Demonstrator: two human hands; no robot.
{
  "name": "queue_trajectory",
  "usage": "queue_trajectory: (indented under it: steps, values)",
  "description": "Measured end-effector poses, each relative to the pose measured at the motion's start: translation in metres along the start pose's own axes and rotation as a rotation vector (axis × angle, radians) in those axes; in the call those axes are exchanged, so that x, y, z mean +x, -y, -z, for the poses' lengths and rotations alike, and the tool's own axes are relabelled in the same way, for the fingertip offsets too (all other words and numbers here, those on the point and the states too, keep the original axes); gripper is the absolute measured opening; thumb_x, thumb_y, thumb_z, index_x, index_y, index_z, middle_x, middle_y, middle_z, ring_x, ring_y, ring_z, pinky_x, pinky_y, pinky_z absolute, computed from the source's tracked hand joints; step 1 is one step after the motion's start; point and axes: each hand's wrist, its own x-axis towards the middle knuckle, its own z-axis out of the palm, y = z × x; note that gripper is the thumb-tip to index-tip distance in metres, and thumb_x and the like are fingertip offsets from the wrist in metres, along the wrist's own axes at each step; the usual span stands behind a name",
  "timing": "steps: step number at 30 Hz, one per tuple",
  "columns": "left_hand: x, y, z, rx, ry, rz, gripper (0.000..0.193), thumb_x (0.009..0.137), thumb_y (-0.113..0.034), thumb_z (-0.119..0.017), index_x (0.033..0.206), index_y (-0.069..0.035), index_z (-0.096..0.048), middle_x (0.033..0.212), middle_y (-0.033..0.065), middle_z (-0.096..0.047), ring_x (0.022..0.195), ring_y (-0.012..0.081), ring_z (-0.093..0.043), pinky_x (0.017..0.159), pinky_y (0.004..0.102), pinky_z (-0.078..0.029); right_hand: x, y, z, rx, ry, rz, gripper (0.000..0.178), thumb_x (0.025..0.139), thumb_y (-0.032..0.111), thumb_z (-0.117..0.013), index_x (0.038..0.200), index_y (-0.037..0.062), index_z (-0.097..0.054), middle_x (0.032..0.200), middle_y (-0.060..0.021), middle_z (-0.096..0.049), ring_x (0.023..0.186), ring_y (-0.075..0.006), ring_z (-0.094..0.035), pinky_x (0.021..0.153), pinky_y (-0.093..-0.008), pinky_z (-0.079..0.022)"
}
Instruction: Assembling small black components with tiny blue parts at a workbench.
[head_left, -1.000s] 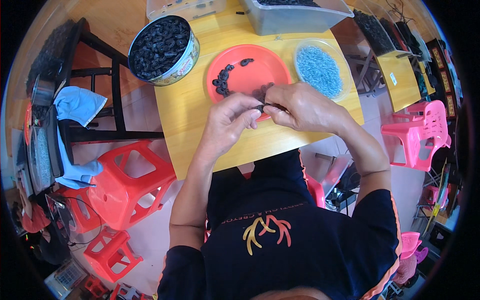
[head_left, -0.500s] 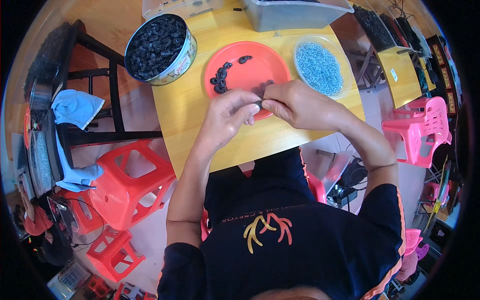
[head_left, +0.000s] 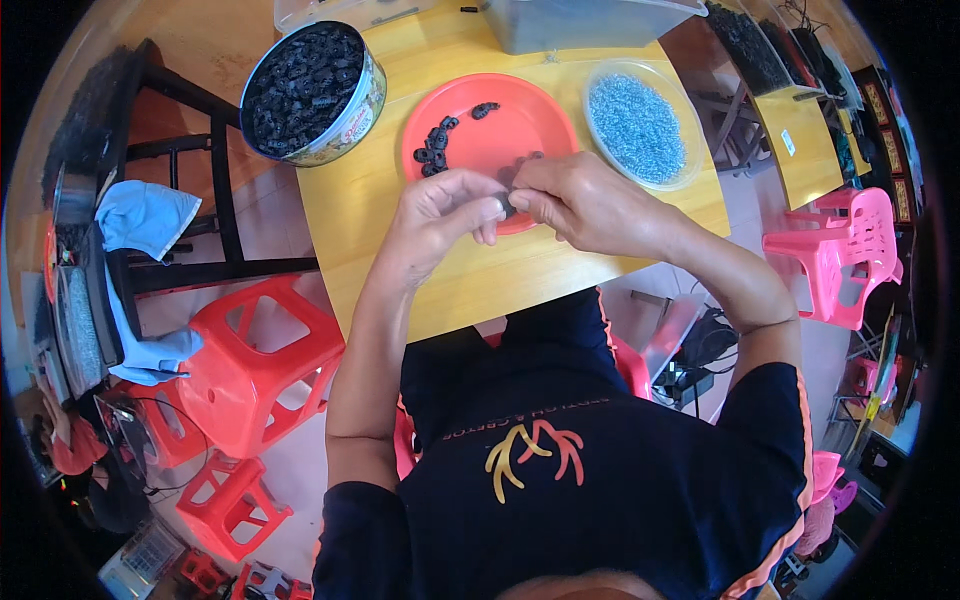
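Over the near rim of a red plate (head_left: pixel 490 115), my left hand (head_left: pixel 445 220) and my right hand (head_left: pixel 590 205) meet with their fingertips. Both are closed in a pinch on one small dark piece (head_left: pixel 506 205), mostly hidden by the fingers; its exact kind I cannot make out. Several small black ribbed plastic parts (head_left: pixel 434 148) lie along the plate's left side. A single black part (head_left: pixel 485 110) sits near its far edge, and more dark pieces lie partly behind my right fingers.
A round tin (head_left: pixel 340 125) full of black parts stands left of the plate. To its right is a clear tub (head_left: pixel 640 130) of pale blue beadlike pieces. A translucent bin (head_left: pixel 590 25) stands at the table's far edge. Red stools (head_left: pixel 250 380) are at the left, a pink chair (head_left: pixel 845 250) at the right.
My hands stay together on the small dark piece, with only a slight shift of the fingers. The whole view has drifted a little, so the table's things sit slightly further left and up.
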Motion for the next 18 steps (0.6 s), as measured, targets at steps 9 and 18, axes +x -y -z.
queue_trajectory:
  steps: [9, 18]
  values:
    - [-0.003, -0.011, -0.01, -0.012, 0.001, 0.032, 0.012, 0.086, -0.003, -0.063, 0.096, 0.003, -0.064, 0.079, 0.0049, -0.063, 0.066, 0.0106, -0.058, 0.063, 0.0256, -0.049, -0.006, 0.019, 0.013, 0.092, 0.117, -0.218, 0.021, 0.09, 0.016, -0.053, 0.085, -0.0046, -0.057, 0.065, -0.0217, -0.055, 0.056, -0.0356, -0.052, 0.056, -0.0401, -0.043]
    - [-0.004, -0.019, -0.022, 0.157, -0.025, 0.035, 0.011, 0.087, -0.001, -0.06, 0.096, 0.004, -0.063, 0.077, 0.004, -0.062, 0.065, 0.0096, -0.057, 0.06, 0.0244, -0.048, -0.007, 0.013, 0.008, -0.037, -0.01, -0.128, 0.019, 0.08, 0.012, -0.057, 0.072, -0.0047, -0.056, 0.055, -0.0199, -0.051, 0.047, -0.0307, -0.049, 0.05, -0.038, -0.042]
